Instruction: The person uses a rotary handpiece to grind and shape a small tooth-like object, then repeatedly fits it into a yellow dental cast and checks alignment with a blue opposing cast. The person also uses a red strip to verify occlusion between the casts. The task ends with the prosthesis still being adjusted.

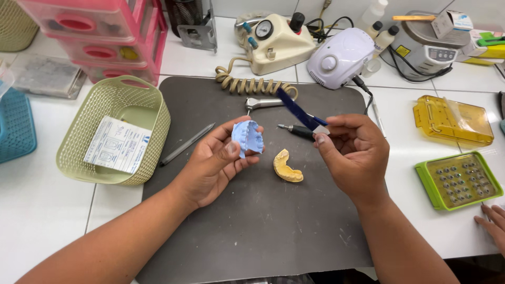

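Note:
My left hand point(216, 159) holds a blue dental cast point(247, 138) above the dark mat point(252, 221), thumb pressed on its front. My right hand point(353, 152) grips a thin blue-handled tool point(298, 110) whose handle slants up and to the left, close to the cast. On the mat between my hands lies a yellow dental cast point(286, 167). Just behind it rests a dark rotary handpiece point(297, 130), and further back a metal handpiece point(263, 103) on a coiled beige hose point(252, 84).
A green woven basket point(142, 105) holding a printed paper sits at the left, a grey stylus point(187, 144) beside it. Pink drawers, a beige gauge unit point(276, 44) and a white motor box point(341, 57) stand behind. A yellow case point(452, 120) and green bur tray point(458, 180) are right; another person's fingers point(494, 223) touch the edge.

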Tool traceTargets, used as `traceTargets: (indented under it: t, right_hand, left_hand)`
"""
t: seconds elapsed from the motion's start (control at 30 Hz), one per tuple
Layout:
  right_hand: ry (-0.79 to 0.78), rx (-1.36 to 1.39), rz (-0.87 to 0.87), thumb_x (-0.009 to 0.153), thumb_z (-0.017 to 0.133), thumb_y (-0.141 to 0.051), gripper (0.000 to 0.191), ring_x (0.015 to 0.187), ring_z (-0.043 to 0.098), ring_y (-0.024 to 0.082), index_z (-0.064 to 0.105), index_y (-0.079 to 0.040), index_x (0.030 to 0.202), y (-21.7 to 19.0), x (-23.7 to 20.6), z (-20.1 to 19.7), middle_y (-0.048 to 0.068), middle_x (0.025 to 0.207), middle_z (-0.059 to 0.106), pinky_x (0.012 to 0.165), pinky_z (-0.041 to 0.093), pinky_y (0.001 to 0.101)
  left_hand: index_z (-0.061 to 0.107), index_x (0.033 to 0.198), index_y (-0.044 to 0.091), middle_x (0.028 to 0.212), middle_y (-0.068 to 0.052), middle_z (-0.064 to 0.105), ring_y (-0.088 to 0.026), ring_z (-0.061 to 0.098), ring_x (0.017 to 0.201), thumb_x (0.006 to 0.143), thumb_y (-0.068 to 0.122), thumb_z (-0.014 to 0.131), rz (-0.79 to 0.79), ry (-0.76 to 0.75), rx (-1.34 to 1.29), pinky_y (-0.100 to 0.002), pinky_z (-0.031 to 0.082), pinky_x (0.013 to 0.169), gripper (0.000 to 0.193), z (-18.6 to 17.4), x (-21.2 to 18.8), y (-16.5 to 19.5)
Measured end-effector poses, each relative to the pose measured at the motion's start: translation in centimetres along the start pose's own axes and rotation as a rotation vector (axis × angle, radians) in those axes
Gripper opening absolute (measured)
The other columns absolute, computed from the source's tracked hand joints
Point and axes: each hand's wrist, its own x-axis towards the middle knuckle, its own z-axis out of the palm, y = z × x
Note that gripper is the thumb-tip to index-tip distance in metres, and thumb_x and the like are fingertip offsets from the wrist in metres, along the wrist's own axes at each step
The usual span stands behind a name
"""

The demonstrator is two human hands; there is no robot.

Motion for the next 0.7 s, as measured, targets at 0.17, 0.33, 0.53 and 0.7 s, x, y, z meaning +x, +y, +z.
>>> traceTargets:
  t: [0.17, 0.33, 0.53, 0.7]
  right_hand:
    - [0.003, 0.015, -0.104, 0.098, 0.069, 0.007, 0.013, 0.098, 0.073, 0.015, 0.063, 0.003, 0.108, 0.2, -0.3, 0.1, 0.014, 0.106, 0.072, 0.089, 0.064, 0.0280]
    - [-0.093, 0.031, -0.156, 0.096, 0.070, 0.007, 0.014, 0.099, 0.070, 0.014, 0.065, 0.003, 0.108, 1.1, -1.1, -0.1, 0.013, 0.111, 0.068, 0.088, 0.062, 0.0264]
    - [-0.085, 0.003, -0.182, 0.095, 0.072, 0.005, 0.014, 0.093, 0.065, 0.011, 0.066, 0.002, 0.107, 1.6, -0.9, -0.2, 0.010, 0.109, 0.061, 0.080, 0.060, 0.0249]
    - [-0.109, 0.192, -0.067, 0.100, 0.068, 0.003, 0.007, 0.091, 0.069, 0.013, 0.064, 0.000, 0.105, 2.0, -0.5, -0.6, 0.010, 0.103, 0.067, 0.082, 0.064, 0.0299]
  left_hand:
    - [0.040, 0.154, 0.005, 0.138, -0.017, 0.060, -0.020, 0.063, 0.110, 0.100, 0.034, 0.062, -0.085, -0.008, -0.086, -0.038, 0.057, 0.096, 0.065, 0.5, 0.0, -0.4]
    - [0.041, 0.152, 0.005, 0.133, -0.019, 0.062, -0.025, 0.069, 0.105, 0.101, 0.040, 0.057, -0.134, -0.010, -0.151, -0.038, 0.059, 0.088, 0.063, 0.7, 0.1, -0.8]
    - [0.043, 0.145, 0.008, 0.137, -0.015, 0.059, -0.022, 0.065, 0.110, 0.098, 0.033, 0.063, -0.041, 0.007, 0.044, -0.039, 0.058, 0.092, 0.057, 0.9, 0.2, -1.3]
    - [0.040, 0.146, 0.009, 0.143, -0.011, 0.051, -0.017, 0.057, 0.121, 0.097, 0.020, 0.072, 0.139, 0.013, 0.232, -0.036, 0.054, 0.100, 0.059, 0.8, -0.3, -2.1]
